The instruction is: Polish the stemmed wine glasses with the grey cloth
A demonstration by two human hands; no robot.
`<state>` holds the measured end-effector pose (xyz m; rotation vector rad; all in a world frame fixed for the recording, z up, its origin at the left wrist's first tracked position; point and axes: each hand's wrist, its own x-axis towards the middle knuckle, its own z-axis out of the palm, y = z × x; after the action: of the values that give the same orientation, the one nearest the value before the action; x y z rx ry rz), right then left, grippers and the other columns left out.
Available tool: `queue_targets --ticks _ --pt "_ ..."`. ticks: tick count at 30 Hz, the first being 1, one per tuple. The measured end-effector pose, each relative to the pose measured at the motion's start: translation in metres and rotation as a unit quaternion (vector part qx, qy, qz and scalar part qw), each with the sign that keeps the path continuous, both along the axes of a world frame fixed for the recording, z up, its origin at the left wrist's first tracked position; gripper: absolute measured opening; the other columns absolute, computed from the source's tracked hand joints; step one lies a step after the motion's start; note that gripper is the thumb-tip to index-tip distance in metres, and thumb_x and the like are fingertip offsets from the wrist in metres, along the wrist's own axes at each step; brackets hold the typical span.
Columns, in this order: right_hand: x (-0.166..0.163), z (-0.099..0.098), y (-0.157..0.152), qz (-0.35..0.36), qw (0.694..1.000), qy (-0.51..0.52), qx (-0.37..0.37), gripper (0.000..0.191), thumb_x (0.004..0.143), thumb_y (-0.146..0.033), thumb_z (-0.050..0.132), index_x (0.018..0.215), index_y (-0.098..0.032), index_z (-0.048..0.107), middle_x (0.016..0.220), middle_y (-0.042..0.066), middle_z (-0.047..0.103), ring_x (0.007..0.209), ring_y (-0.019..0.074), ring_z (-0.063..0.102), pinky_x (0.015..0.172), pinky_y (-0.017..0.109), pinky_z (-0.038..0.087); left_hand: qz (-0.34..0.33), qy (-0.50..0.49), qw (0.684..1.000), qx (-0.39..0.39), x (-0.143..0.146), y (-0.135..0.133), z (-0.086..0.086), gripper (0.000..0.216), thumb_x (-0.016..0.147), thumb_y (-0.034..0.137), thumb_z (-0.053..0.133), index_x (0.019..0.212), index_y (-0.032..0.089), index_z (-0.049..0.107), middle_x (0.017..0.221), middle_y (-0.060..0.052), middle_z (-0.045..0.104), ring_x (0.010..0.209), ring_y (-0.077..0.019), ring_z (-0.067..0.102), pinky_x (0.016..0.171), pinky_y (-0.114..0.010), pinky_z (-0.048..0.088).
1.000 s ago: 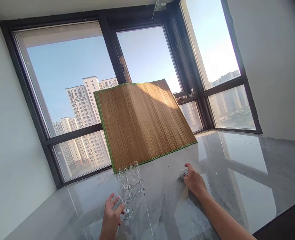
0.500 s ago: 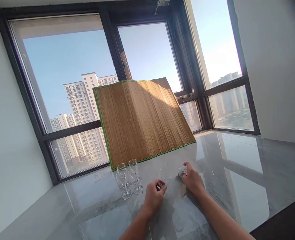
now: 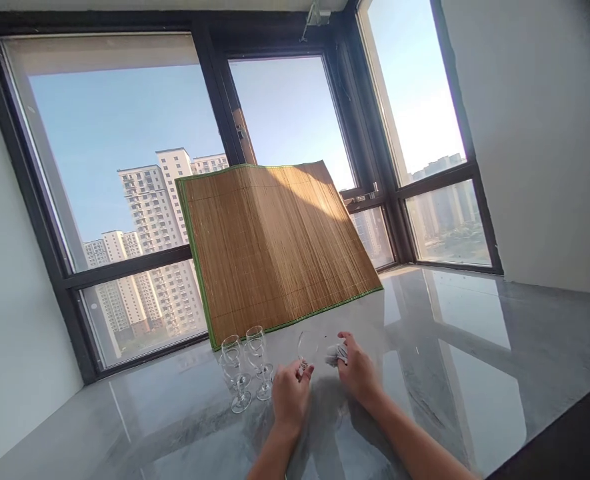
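Observation:
My left hand (image 3: 291,393) is closed around the lower part of a clear stemmed glass (image 3: 308,345), whose bowl rises above my fingers. To its right, my right hand (image 3: 359,368) grips a crumpled whitish-grey cloth (image 3: 335,355). A small gap lies between the cloth and the glass. Left of my left hand, several clear stemmed glasses stand upright on the glossy grey counter (image 3: 199,437), among them a front one (image 3: 233,360) and one a little farther back (image 3: 256,347). My fingers hide the stem of the held glass.
Behind the glasses a brown bamboo mat (image 3: 279,247) with green edging leans upright against the dark-framed window (image 3: 207,87). White walls (image 3: 539,173) flank the counter, and a dark edge (image 3: 569,433) crosses the lower right.
My right hand has moved left with the cloth, closer to the glass. The held glass now shows its bowl from a different angle. The whole view has shifted slightly.

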<state>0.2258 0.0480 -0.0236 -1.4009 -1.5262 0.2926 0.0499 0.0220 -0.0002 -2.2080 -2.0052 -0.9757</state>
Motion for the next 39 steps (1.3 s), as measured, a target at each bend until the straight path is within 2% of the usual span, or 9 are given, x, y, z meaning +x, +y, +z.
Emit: queue_targets --ticks 5,8,12,15,17,25,31,35,39 --pt "-0.035 -0.002 -0.016 0.142 0.985 0.02 0.093 0.06 0.069 -0.007 0.043 0.125 -0.025 0.034 0.087 -0.001 0.061 0.071 0.0162 0.06 0.07 0.025 0.047 0.015 0.053 0.998 0.012 0.002 0.002 -0.002 0.031 0.093 0.036 0.042 0.086 0.023 0.069 0.084 -0.007 0.069 0.092 -0.028 0.057 0.078 -0.035 0.037" --pt "-0.039 0.005 -0.025 0.163 0.979 0.008 0.121 0.059 0.071 -0.008 0.043 0.127 -0.025 0.034 0.091 0.0 0.063 0.073 0.0161 0.062 0.071 0.024 0.046 0.016 0.083 0.996 0.003 0.007 0.001 -0.005 0.027 0.089 0.024 0.043 0.087 0.023 0.069 0.089 -0.007 0.069 0.096 -0.0273 0.055 0.083 -0.037 0.036" --pt "-0.017 0.014 -0.023 0.033 0.991 0.0 0.126 0.05 0.079 -0.013 0.043 0.127 -0.024 0.036 0.102 0.004 0.066 0.086 0.0203 0.065 0.074 0.027 0.045 -0.025 0.091 0.996 0.004 0.01 -0.002 -0.005 0.028 0.083 0.018 0.048 0.092 0.025 0.073 0.092 -0.005 0.067 0.1 -0.0248 0.052 0.091 -0.036 0.035" --pt "0.003 0.013 -0.014 -0.072 0.995 -0.016 0.071 0.047 0.082 -0.015 0.041 0.128 -0.021 0.038 0.103 0.008 0.068 0.084 0.0232 0.066 0.066 0.027 0.042 -0.046 0.067 0.997 0.001 0.008 -0.002 -0.005 0.032 0.082 0.018 0.049 0.097 0.029 0.074 0.093 -0.003 0.067 0.1 -0.0228 0.052 0.09 -0.033 0.036" --pt "0.009 0.01 -0.009 -0.087 0.995 -0.025 0.035 0.048 0.079 -0.012 0.041 0.126 -0.02 0.041 0.099 0.008 0.069 0.08 0.0229 0.066 0.063 0.027 0.04 -0.039 0.045 0.998 -0.001 0.006 0.0 -0.006 0.031 0.083 0.02 0.05 0.1 0.028 0.074 0.096 -0.004 0.068 0.099 -0.0225 0.053 0.089 -0.032 0.037" --pt "0.006 0.009 -0.005 -0.015 0.995 0.055 0.076 0.038 0.074 -0.021 0.051 0.111 -0.022 0.047 0.079 0.0 0.063 0.067 0.0186 0.062 0.063 0.025 0.042 0.008 -0.029 1.0 0.007 0.001 0.01 -0.014 0.039 0.08 0.016 0.051 0.114 0.025 0.07 0.087 -0.004 0.069 0.098 -0.0221 0.055 0.081 -0.028 0.038" --pt "0.002 0.016 -0.016 -0.006 0.994 0.018 0.112 0.038 0.075 -0.021 0.048 0.113 -0.024 0.047 0.092 0.004 0.066 0.075 0.0208 0.063 0.065 0.027 0.041 0.026 -0.013 0.999 0.027 0.001 0.008 -0.016 0.034 0.08 0.014 0.052 0.105 0.025 0.073 0.093 -0.004 0.07 0.104 -0.0246 0.053 0.087 -0.032 0.036" --pt "0.001 0.01 -0.009 0.074 0.992 0.088 0.053 0.043 0.067 -0.017 0.048 0.11 -0.022 0.047 0.073 -0.002 0.06 0.062 0.0164 0.056 0.061 0.025 0.039 0.018 -0.024 0.999 0.029 -0.001 0.009 -0.016 0.038 0.076 0.011 0.05 0.105 0.022 0.072 0.088 -0.005 0.068 0.101 -0.0245 0.051 0.086 -0.032 0.037" --pt "0.002 -0.002 0.001 0.147 0.979 0.14 -0.009 0.052 0.053 -0.012 0.046 0.104 -0.021 0.05 0.057 -0.008 0.05 0.053 0.0135 0.046 0.055 0.024 0.033 -0.047 -0.028 0.998 0.036 -0.002 0.012 -0.018 0.038 0.069 0.009 0.051 0.097 0.021 0.074 0.085 -0.005 0.067 0.097 -0.0232 0.051 0.085 -0.032 0.039"
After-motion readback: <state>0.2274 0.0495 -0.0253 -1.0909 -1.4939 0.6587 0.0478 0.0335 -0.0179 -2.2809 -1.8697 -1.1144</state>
